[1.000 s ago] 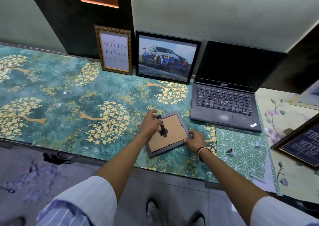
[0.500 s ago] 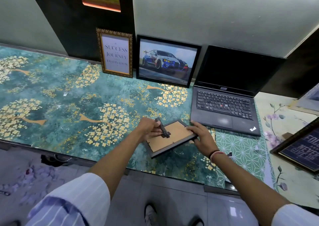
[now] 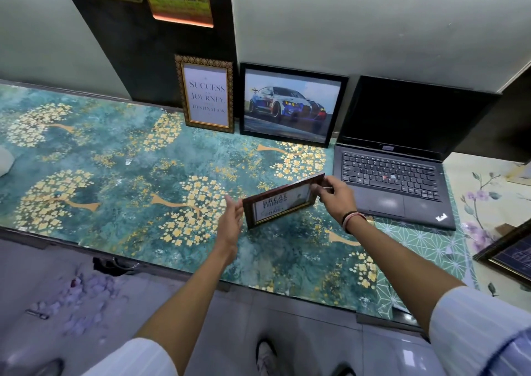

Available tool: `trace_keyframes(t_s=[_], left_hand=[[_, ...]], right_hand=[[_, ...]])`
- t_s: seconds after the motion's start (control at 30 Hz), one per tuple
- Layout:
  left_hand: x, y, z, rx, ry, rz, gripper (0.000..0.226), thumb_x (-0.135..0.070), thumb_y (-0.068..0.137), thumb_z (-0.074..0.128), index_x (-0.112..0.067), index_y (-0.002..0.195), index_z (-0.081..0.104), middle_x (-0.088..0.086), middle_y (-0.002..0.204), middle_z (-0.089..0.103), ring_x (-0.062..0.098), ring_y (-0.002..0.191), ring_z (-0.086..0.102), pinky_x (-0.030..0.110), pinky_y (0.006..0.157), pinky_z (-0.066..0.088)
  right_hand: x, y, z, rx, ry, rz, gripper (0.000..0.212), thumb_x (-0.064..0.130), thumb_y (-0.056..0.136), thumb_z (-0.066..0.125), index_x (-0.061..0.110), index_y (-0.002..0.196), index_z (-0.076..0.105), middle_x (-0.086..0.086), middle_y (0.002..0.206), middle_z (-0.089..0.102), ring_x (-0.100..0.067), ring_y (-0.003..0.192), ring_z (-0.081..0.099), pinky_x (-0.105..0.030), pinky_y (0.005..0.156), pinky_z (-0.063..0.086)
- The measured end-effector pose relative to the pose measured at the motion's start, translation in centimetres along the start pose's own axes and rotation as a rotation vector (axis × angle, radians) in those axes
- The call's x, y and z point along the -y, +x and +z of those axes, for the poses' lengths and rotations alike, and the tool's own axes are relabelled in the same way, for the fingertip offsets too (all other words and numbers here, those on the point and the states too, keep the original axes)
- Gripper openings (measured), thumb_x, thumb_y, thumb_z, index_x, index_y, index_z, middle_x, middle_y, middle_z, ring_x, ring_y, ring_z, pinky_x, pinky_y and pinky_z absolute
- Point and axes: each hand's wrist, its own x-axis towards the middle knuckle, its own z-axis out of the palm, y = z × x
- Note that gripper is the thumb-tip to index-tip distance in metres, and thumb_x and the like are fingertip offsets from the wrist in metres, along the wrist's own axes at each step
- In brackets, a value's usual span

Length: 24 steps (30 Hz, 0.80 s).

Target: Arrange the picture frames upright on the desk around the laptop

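Both hands on the small brown frame (image 3: 283, 200) near the surface (image 3: 120, 157) front edge: left hand (image 3: 231, 220) open-ish vs its side, right hand (image 3: 333, 194) pinching the top corner. Imo seat its stand b4 letting go, w/ laptop (image 3: 393, 171) just beyond.

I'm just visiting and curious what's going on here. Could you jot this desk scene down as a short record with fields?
activity: standing a small brown frame up on the desk
left hand: open, at the frame's left edge
right hand: pinching its upper right corner
already upright: gold quote frame, car picture, both against the wall
laptop: open, screen dark
lying flat: dark frame at far right
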Motion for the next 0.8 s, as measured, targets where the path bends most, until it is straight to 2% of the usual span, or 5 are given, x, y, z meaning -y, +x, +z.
trace_keyframes(t_s=[0.1,0.33,0.57,0.63,0.8], left_hand=[[0.9,-1.1,1.5,-0.012,-0.024,0.008,0.061,-0.069,0.101,0.028,-0.032,0.125,0.070,-0.001,0.132,0.071,0.018,0.129,0.061,0.045,0.116,0.041],[1.4,-0.4,2.8,-0.089,0.029,-0.054,0.098,-0.091,0.083,0.021,-0.028,0.153,0.048,0.003,0.156,0.052,0.026,0.146,0.044,0.050,0.119,0.032],[0.7,-0.7,3.3,-0.087,0.038,-0.064,0.086,-0.076,0.096,0.016,-0.021,0.154,0.048,0.000,0.154,0.051,0.019,0.142,0.043,0.047,0.119,0.028],[1.0,-0.7,3.2,-0.099,0.048,-0.069,0.088,-0.078,0.094,0.017,-0.021,0.155,0.045,0.004,0.157,0.049,0.024,0.147,0.041,0.049,0.119,0.028],[1.5,-0.8,3.3,-0.161,0.036,-0.056,0.080,-0.071,0.099,0.019,-0.018,0.149,0.053,0.007,0.152,0.055,0.028,0.144,0.045,0.046,0.116,0.032]], right_hand=[[0.1,-0.4,1.2,0.033,0.002,0.040,0.027,0.031,0.102,0.054,0.011,0.118,0.064,-0.007,0.107,0.070,-0.024,0.099,0.063,-0.029,0.077,0.044],[-0.5,-0.8,1.9,0.021,-0.024,0.125,0.035,0.034,0.105,0.046,0.013,0.131,0.057,-0.011,0.118,0.068,-0.029,0.107,0.063,-0.038,0.086,0.049],[-0.4,-1.6,1.3,0.021,-0.041,0.136,0.040,0.032,0.105,0.047,0.010,0.137,0.053,-0.016,0.130,0.064,-0.034,0.120,0.059,-0.040,0.096,0.047],[-0.1,-2.0,1.2,0.019,-0.057,0.140,0.042,0.032,0.105,0.047,0.008,0.139,0.052,-0.017,0.132,0.063,-0.034,0.122,0.058,-0.040,0.097,0.046],[-0.8,-2.8,0.7,0.033,-0.098,0.204,0.047,0.040,0.102,0.048,0.006,0.133,0.057,-0.013,0.122,0.067,-0.032,0.113,0.062,-0.036,0.091,0.047]])
